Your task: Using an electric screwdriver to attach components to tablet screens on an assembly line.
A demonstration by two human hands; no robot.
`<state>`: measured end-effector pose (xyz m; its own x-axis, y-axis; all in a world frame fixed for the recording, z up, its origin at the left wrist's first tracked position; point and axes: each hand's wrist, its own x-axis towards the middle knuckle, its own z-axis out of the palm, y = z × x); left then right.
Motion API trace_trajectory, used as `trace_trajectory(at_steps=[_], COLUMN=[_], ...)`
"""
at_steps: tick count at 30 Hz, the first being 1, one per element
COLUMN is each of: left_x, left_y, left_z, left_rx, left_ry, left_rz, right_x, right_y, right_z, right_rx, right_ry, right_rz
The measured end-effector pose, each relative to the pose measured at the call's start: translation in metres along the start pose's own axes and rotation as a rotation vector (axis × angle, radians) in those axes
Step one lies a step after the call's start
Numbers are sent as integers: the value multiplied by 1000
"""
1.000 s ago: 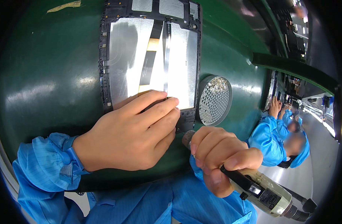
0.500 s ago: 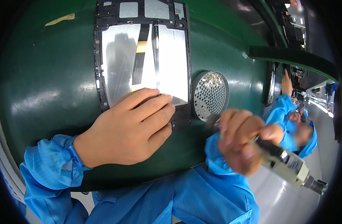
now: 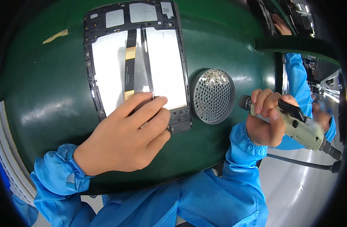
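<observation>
A tablet housing [image 3: 164, 64] with a black frame and bright silver panels lies on the green mat, two dark flat strips running down its middle. Over its lower edge rests my left hand [image 3: 124, 132], fingers stretched and lying on it; a dark part beneath the fingers is mostly hidden. My right hand [image 3: 267, 128] is wrapped round a pale green electric screwdriver [image 3: 300, 132] with a black lever. The thin bit points left, at the rim of a round screw tray [image 3: 215, 100]. Small silver screws sit in the tray's holes, with a loose heap at its far side.
A yellowish strip of tape [image 3: 55, 36] lies at the far left of the green mat [image 3: 52, 83]. A dark green bar [image 3: 294, 44] juts in at the right. Beyond it another person's blue sleeve [image 3: 299, 75] shows. A cable runs from the screwdriver's rear end.
My right hand has brought the screwdriver up and to the right, its bit now beside the screw tray. The tablet housing and left hand appear slightly further left. The other person's arm has moved.
</observation>
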<state>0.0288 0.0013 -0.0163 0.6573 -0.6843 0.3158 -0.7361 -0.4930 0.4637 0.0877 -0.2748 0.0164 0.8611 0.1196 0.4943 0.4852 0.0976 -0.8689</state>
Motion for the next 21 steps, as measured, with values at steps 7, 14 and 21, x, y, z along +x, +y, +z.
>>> trace_trajectory(at_steps=[7,14,21], left_x=[-6,-20,39], left_y=[10,27,-87], left_z=[-15,-14,-36], left_rx=[-89,393,460], left_ry=[-106,-25,180], left_rz=[-125,-323,-422], right_x=[1,-1,-3], right_y=[0,3,4], right_z=[-6,-20,-25], right_rx=[11,-9,-68], right_ry=[48,190,224], right_rz=[-21,16,75])
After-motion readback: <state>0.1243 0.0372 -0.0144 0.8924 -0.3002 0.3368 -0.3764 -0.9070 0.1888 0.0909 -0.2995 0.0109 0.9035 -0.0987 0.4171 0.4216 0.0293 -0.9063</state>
